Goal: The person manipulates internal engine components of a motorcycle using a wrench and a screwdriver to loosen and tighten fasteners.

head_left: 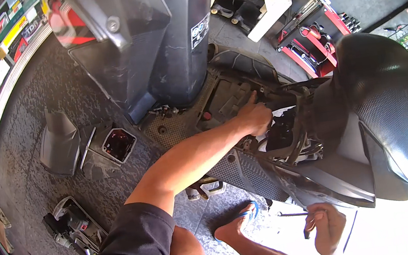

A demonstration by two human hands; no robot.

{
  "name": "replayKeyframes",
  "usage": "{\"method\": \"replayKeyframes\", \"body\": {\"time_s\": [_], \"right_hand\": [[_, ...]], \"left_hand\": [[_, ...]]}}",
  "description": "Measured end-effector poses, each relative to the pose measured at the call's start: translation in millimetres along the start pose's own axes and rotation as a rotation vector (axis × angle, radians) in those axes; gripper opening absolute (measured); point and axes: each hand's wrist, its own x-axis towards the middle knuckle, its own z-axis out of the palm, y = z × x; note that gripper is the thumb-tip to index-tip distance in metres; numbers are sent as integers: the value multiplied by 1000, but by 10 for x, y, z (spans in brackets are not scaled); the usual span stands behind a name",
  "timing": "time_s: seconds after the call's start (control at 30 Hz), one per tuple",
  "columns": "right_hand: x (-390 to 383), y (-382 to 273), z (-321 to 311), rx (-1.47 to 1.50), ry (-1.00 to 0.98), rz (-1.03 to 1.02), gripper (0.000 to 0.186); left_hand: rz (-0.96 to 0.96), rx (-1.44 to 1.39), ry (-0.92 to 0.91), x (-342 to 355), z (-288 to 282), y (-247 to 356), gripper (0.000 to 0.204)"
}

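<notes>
Scooter: fills the frame from upper centre to right, seat at right, with bare frame and wiring showing below and left of the seat.
Step in hand: we judge it to be checking or handling something at the rear edge of the floor recess, while the tool waits off to one side.
Next move: as we see it, this calls for a sure feel of the spot under the fingertip; using the tool there would call for bringing it up from the lower right, clear of the wiring.
Left arm: crosses from lower left to centre, elbow bent slightly, forearm slanting up over the footboard.
Left hand: knuckles up, index finger extended toward the recess's rear edge, the other fingers curled; we cannot tell whether they grip anything or whether the fingertip touches.
Right hand: at lower right, below the side panel, wrist raised, fingers closed around a thin metal tool whose shaft points left; its exact kind is unclear to us.
Loose parts: we see a dark panel and a boxy piece on the floor at left.
Tool case: lies at lower left, lid not visible, with a power tool in or against it.
</notes>
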Motion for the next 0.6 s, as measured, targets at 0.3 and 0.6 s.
{"method": "replayKeyframes", "body": {"time_s": [0.3, 0.6], "right_hand": [[1266, -600, 269, -462, 98, -139, 11], [2291, -671, 810, -887, 10, -354, 20]], "left_hand": [[6, -56, 49, 34, 17, -58, 18], [-250, -1085, 474, -16, -241, -299, 25]]}}
